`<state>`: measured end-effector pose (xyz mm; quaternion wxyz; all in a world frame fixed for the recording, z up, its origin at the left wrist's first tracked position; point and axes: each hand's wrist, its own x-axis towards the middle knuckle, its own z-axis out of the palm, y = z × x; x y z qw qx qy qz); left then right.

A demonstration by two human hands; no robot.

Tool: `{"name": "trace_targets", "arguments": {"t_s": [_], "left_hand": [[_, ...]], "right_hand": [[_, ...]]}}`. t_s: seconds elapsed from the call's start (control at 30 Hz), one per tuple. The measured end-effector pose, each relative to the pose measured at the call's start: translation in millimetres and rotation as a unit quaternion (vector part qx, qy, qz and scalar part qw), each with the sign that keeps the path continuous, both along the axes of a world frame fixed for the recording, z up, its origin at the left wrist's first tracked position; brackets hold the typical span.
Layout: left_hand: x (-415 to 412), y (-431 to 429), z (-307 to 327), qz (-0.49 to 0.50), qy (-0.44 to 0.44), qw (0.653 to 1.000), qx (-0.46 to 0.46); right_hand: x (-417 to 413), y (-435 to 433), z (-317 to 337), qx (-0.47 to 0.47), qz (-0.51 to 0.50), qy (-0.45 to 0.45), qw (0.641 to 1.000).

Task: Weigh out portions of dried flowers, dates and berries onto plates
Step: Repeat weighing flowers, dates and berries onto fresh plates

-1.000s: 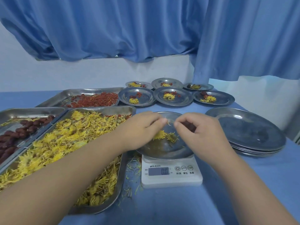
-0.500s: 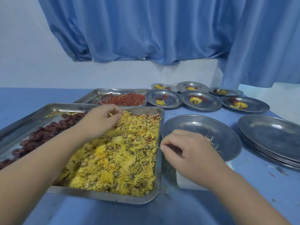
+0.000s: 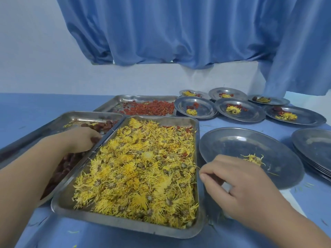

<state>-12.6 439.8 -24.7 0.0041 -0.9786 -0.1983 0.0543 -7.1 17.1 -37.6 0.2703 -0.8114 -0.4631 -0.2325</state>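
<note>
**Dried flowers, dates & berries: weighing table seen from above**

Dried flowers point(image 3: 139, 169), yellow, fill the big steel tray point(image 3: 125, 225) at ctr frame. Dates point(image 3: 62, 167), dark brown, lie in a second tray point(image 3: 86, 114) at ctr-left, touching the flower tray's left side. Berries point(image 3: 148, 110), red, lie in a third tray point(image 3: 143, 97) behind both, upper ctr.

L hand point(image 3: 78, 139) reaches into the date tray w/ fingers curled down among the fruit. One date point(image 3: 95, 139) sits at its fingertips; whether it is gripped cannot be told.

R hand point(image 3: 238, 185), lower right, hovers over the gap between the flower tray and the near rim of a round plate point(image 3: 268, 145). Its fingers are loosely curled, thumb near forefinger, w/ nothing seen in the grasp.

That plate carries a small tuft of flowers point(image 3: 254, 158) and rests on a white scale point(image 3: 295, 203), mostly hidden beneath it.

A stack of bare plates point(image 3: 315, 147) stands at the right edge, just beside the weighing plate.

Six filled plates point(image 3: 195, 107) sit in two rows at upper right, just beside the berry tray, each w/ yellow flowers plus red or dark fruit.

All stands on a blue table point(image 3: 35, 108), w/ loose petals scattered near the lower edge. A blue curtain point(image 3: 179, 33) hangs across the top of frame, in front of a pale wall point(image 3: 35, 59).
</note>
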Motion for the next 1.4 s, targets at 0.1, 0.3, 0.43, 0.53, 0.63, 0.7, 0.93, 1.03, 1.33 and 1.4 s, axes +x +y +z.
{"name": "trace_targets", "arguments": {"t_s": [0.1, 0.3, 0.43, 0.53, 0.63, 0.7, 0.93, 1.03, 1.33, 1.4], "left_hand": [[3.1, -1.5, -3.5, 0.012, -0.005, 1.0, -0.008], [0.9, 10.0, -14.7, 0.044, -0.108, 0.993, -0.035], [-6.4, 7.7, -11.0, 0.04, -0.221, 0.973, -0.057], [-4.5, -13.5, 0.4, -0.019, -0.277, 0.958, -0.065], [3.4, -53.6, 10.8, -0.096, -0.296, 0.945, -0.1], [10.8, -86.3, 15.4, -0.138, -0.284, 0.941, -0.126], [42.6, -203.8, 22.4, -0.319, -0.216, 0.914, -0.127], [56.0, -244.9, 21.1, -0.378, -0.209, 0.894, -0.12], [82.2, -295.7, 10.7, -0.43, -0.125, 0.893, -0.047], [81.6, -289.5, 11.1, -0.432, -0.132, 0.89, -0.06]], "right_hand": [[1.0, -0.2, -2.1, 0.001, -0.005, -0.003, 1.0], [3.3, -6.5, -3.6, 0.025, -0.007, 0.004, 1.0], [4.2, -11.2, -0.6, 0.033, -0.021, 0.008, 0.999], [6.0, -15.9, 2.1, 0.058, -0.026, 0.021, 0.998], [10.9, -24.3, 5.2, 0.097, -0.034, 0.039, 0.994], [15.4, -32.2, 7.8, 0.127, -0.046, 0.048, 0.99], [35.6, -65.4, 11.7, 0.255, -0.113, 0.119, 0.953], [44.8, -76.5, 10.3, 0.287, -0.138, 0.159, 0.934], [47.9, -76.2, 7.1, 0.211, -0.151, 0.154, 0.953], [46.5, -75.1, 7.9, 0.202, -0.148, 0.148, 0.957]]}}
